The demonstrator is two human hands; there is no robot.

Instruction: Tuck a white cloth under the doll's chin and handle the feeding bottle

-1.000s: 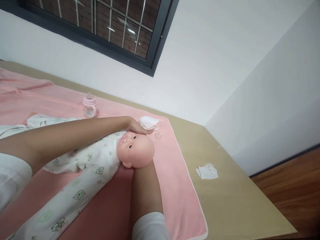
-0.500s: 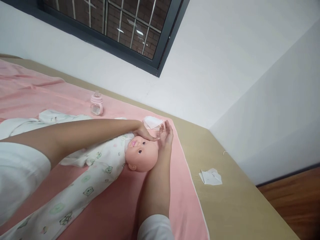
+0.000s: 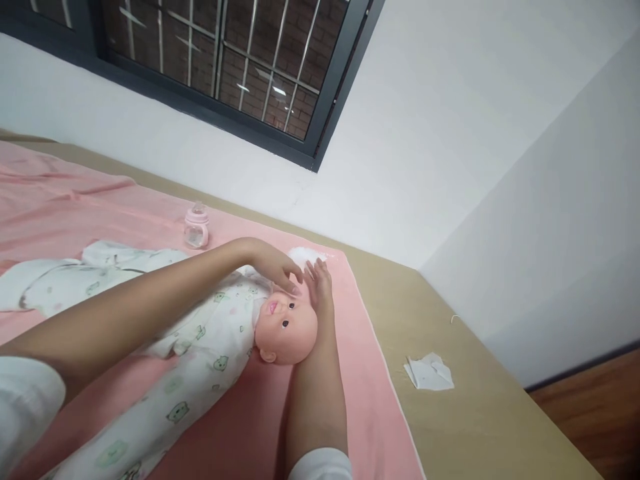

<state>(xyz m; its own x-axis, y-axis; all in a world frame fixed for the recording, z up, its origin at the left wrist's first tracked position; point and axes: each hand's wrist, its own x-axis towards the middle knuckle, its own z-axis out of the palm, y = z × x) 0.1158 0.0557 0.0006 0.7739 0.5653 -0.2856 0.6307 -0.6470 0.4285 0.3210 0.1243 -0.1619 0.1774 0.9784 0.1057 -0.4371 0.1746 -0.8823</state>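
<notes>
A baby doll (image 3: 287, 327) in a white onesie with green animal prints lies on its back, its bald head towards the right. My left hand (image 3: 275, 265) reaches over its chest to the far side of the face, fingers bent and apart close to the cheek. My right hand (image 3: 320, 283) is beyond the crown of the head, fingers stretched out, with its forearm passing against the head. The fingertips of both hands are near each other. Whether the left fingers touch the doll cannot be made out.
A pink blanket (image 3: 240, 413) covers the tan surface (image 3: 400, 307). On it stand a pink baby bottle (image 3: 197, 228) and, behind my hands, a white cloth (image 3: 304, 255). A folded white tissue (image 3: 430, 372) lies right. Walls and a barred window (image 3: 270, 73) rise behind.
My left hand has drawn back to the left from the right hand, its fingers now bent downward by the doll's cheek. The right hand's fingers tilt further left. The view has shifted slightly.
</notes>
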